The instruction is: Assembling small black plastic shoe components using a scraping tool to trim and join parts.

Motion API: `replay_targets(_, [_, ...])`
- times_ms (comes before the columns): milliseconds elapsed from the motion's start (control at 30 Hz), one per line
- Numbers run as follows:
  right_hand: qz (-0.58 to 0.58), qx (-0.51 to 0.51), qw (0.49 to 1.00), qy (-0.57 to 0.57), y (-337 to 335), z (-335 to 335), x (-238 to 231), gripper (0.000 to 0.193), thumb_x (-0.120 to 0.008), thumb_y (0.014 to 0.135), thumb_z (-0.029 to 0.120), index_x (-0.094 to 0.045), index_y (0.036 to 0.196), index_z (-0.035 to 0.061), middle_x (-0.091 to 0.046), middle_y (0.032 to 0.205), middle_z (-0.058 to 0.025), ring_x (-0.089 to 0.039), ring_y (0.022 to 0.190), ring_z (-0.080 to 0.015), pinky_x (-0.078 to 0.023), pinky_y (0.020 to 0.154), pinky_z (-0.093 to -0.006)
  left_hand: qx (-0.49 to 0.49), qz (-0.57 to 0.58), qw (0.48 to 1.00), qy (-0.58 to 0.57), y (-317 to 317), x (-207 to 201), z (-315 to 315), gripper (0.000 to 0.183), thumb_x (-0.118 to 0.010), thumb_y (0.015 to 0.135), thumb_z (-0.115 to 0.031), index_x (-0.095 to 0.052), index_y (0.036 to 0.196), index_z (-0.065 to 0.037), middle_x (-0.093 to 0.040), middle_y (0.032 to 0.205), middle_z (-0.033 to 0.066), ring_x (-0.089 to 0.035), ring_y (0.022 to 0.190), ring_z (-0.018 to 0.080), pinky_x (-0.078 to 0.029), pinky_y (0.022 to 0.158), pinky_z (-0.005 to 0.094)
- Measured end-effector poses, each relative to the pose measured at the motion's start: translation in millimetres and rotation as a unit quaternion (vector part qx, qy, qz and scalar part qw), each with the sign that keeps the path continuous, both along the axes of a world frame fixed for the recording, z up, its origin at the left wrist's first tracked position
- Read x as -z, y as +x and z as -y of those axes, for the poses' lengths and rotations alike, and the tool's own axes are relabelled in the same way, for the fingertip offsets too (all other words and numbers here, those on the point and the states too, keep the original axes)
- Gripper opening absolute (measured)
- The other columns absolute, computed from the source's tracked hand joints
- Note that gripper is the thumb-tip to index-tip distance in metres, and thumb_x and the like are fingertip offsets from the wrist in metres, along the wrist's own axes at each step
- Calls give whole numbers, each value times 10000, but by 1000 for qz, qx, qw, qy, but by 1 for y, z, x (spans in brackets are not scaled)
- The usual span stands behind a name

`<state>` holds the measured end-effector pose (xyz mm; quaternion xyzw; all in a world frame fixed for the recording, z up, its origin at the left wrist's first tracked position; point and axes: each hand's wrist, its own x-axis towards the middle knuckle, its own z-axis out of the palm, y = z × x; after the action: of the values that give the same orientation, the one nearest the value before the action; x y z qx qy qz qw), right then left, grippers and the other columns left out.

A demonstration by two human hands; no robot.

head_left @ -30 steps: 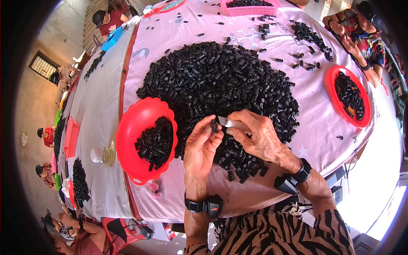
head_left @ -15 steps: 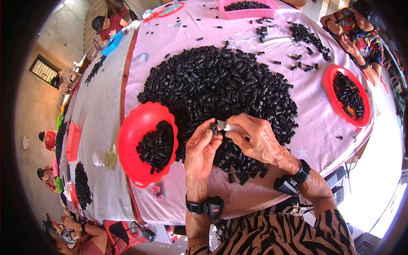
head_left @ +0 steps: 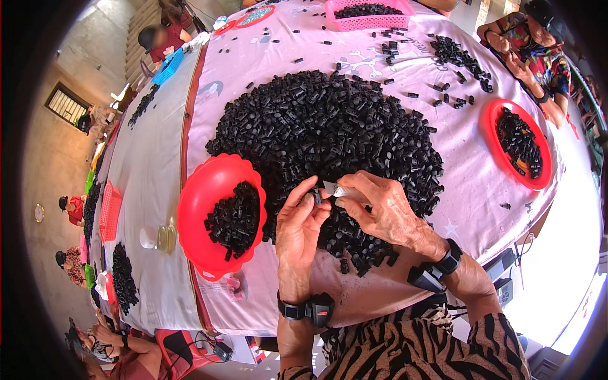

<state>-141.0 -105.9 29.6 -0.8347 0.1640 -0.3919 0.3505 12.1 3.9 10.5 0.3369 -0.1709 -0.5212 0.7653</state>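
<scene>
My left hand [head_left: 296,233] pinches a small black plastic piece [head_left: 317,196] between thumb and fingertips, palm turned up. Closed around the whitish handle of a small flat blade [head_left: 329,187] is my right hand [head_left: 387,206]. The blade's tip points left and is at the black piece; whether it touches cannot be made out. Both hands hover over the near side of a large heap of similar black pieces [head_left: 323,120]. A red scalloped bowl [head_left: 202,209], partly filled with such pieces, stands just left of my left hand.
On the pink tablecloth [head_left: 468,215], a red oval tray [head_left: 491,136] of black pieces lies at the right, near a seated person [head_left: 532,57]. A pink basket [head_left: 361,22] stands at the far edge. Left of it are a jar [head_left: 166,237] and other people at work.
The black piece has turned a little in my left fingertips, showing a different side. My right hand with the blade has hardly moved.
</scene>
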Motion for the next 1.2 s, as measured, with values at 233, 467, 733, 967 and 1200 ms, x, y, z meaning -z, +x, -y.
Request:
replay_targets(233, [-4, -1, 1000, 5, -1, 0, -2, 240, -674, 803, 11, -576, 1021, 32, -643, 884, -161, -653, 704, -375, -518, 556, -415, -23, 5, 1000, 10, 0, -1, 1, 356, -575, 958, -58, -558, 1306, 13, -665, 1036, 111, -658, 863, 162, -560, 827, 291])
replay_targets(467, [-28, 2, 1000, -10, -2, 0, -3, 270, -712, 819, 27, -585, 1057, 14, -654, 890, -124, -695, 741, -324, -556, 589, -355, -21, 12, 1000, 12, -2, -4, 1, 358, -592, 947, -60, -565, 1296, 14, -661, 1047, 99, -667, 864, 159, -570, 818, 282])
replay_targets(733, [-5, 5, 1000, 8, -1, -1, -2, 250, -689, 802, 25, -588, 1030, 35, -650, 893, -148, -660, 701, -362, -532, 567, -405, -15, 16, 1000, 16, -1, 0, 1, 348, -611, 932, -51, -578, 1272, 16, -666, 1033, 99, -668, 840, 159, -571, 795, 295])
replay_targets(967, [-5, 1, 1000, 13, -1, -1, -3, 243, -684, 803, 19, -589, 1026, 28, -651, 899, -150, -661, 700, -360, -532, 567, -403, -26, 2, 1000, 7, -1, -1, 2, 292, -631, 918, -46, -613, 1205, 2, -675, 1036, 118, -661, 809, 160, -554, 746, 280])
replay_targets(1200, [-20, -3, 1000, -3, -3, 1, -3, 250, -688, 819, 31, -589, 1048, 18, -651, 888, -137, -678, 720, -338, -547, 584, -372, -34, 24, 999, 27, -2, -1, 1, 215, -655, 903, -50, -652, 1112, -2, -695, 953, 131, -660, 719, 178, -538, 613, 268])
